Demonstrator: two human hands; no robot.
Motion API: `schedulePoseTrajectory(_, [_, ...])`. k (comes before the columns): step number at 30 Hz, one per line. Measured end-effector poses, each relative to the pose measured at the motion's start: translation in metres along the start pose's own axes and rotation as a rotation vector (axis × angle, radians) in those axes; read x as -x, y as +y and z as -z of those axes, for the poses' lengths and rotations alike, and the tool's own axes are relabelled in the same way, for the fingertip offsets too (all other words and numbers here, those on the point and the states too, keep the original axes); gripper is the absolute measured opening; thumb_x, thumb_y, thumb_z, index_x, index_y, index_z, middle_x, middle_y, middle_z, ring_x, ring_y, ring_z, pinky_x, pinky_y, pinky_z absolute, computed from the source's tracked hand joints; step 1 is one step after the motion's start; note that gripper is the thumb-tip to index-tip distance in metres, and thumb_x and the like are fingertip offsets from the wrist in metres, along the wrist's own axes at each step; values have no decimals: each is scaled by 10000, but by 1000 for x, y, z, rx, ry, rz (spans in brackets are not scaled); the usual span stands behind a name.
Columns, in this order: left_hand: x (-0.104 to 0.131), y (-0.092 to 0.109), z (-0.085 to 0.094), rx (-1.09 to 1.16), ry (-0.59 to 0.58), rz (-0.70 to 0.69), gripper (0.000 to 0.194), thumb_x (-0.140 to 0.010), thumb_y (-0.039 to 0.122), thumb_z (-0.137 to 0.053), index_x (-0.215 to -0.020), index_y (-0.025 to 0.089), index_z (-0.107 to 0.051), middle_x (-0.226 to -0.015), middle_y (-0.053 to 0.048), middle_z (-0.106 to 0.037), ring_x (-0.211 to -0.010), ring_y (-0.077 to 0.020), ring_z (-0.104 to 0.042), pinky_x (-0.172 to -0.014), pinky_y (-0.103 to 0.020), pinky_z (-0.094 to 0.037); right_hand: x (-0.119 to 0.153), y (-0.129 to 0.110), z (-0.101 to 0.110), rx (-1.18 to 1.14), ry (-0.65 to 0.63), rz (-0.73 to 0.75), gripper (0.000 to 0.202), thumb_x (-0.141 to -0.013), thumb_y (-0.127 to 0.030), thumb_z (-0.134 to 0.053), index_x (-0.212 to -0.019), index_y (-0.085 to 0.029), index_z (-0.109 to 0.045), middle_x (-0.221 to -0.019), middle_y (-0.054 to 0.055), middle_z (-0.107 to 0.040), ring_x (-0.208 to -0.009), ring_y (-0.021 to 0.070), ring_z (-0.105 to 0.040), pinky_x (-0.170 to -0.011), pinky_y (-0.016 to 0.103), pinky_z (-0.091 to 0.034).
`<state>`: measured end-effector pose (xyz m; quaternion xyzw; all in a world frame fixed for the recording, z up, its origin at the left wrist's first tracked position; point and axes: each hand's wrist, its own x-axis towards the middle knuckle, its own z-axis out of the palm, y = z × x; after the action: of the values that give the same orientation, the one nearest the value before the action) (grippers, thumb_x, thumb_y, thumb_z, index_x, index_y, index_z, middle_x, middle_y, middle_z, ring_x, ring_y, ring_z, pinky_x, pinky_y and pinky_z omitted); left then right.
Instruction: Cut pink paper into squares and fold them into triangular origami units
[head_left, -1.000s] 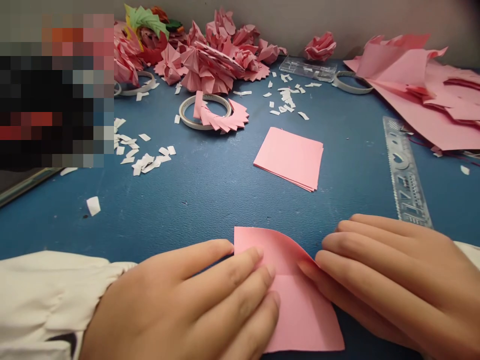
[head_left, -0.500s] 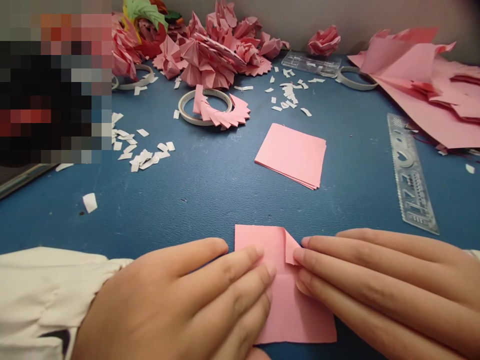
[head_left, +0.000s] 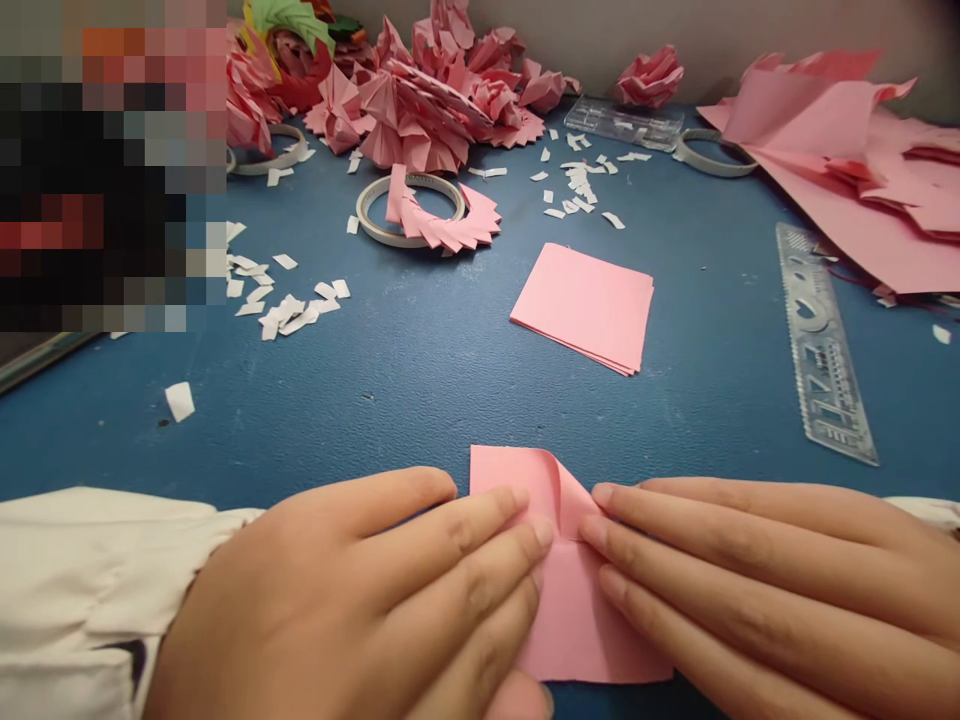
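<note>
A square of pink paper (head_left: 562, 620) lies flat on the blue table in front of me, a crease running across its middle. Its top right corner is turned inward as a curved flap. My left hand (head_left: 375, 590) rests with fingers stretched out across the paper's left side, pressing it down. At the flap, the fingertips of my right hand (head_left: 750, 560) press on the folded edge and hold it; the right thumb is hidden. Beyond both hands lies a small stack of pink paper squares (head_left: 585, 305).
Further back, a ring of folded pink pieces (head_left: 457, 230) leans on a tape roll (head_left: 367, 215). Pink paper flowers (head_left: 420, 110) are heaped behind. A clear stencil ruler (head_left: 821, 350) and large pink sheets (head_left: 840, 180) are at right. White paper scraps (head_left: 289, 315) lie scattered.
The turned corner has moved further left and inward, making a larger curved flap. My right fingertips shifted slightly left with it, while my left hand stayed nearly still.
</note>
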<state>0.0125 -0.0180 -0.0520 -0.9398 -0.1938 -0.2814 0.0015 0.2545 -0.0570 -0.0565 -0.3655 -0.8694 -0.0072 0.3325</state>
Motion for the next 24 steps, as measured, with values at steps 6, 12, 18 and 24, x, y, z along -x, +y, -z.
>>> schedulePoseTrajectory(6, [-9, -3, 1, 17, -30, -54, 334, -1117, 125, -421, -1045, 134, -748, -1121, -6, -827, -1039, -138, -730, -828, -359, -560, -1, 4, -2, 31, -18, 68, 340, -1065, -35, -441, -1036, -183, -745, -970, -46, -802, -862, 103, -718, -1071, 227, -532])
schedulePoseTrajectory(12, [-11, -10, 6, 20, -90, -21, 384, -1151, 162, -330, -1135, 127, -712, -1144, -11, -799, -1067, -160, -692, -859, -367, -507, 10, 4, 2, 55, -57, 84, 321, -1086, -93, -437, -1051, -211, -733, -1015, -30, -798, -795, 123, -706, -1023, 276, -572])
schedulePoseTrajectory(18, [-8, -15, 3, 24, -221, -32, 518, -1189, 313, -157, -1262, 177, -651, -1229, -16, -743, -1138, -188, -614, -925, -400, -429, 31, 8, 4, 99, -188, 52, 321, -1069, -485, -549, -1210, -270, -742, -1061, 89, -788, -971, 255, -757, -833, 388, -673])
schedulePoseTrajectory(24, [-8, -13, 2, 30, -224, -23, 483, -1189, 298, -169, -1280, 157, -622, -1240, -34, -727, -1153, -197, -580, -946, -405, -409, 26, 21, 7, 66, -219, 47, 346, -1054, -502, -575, -1212, -245, -743, -1130, 124, -778, -1051, 270, -755, -836, 403, -672])
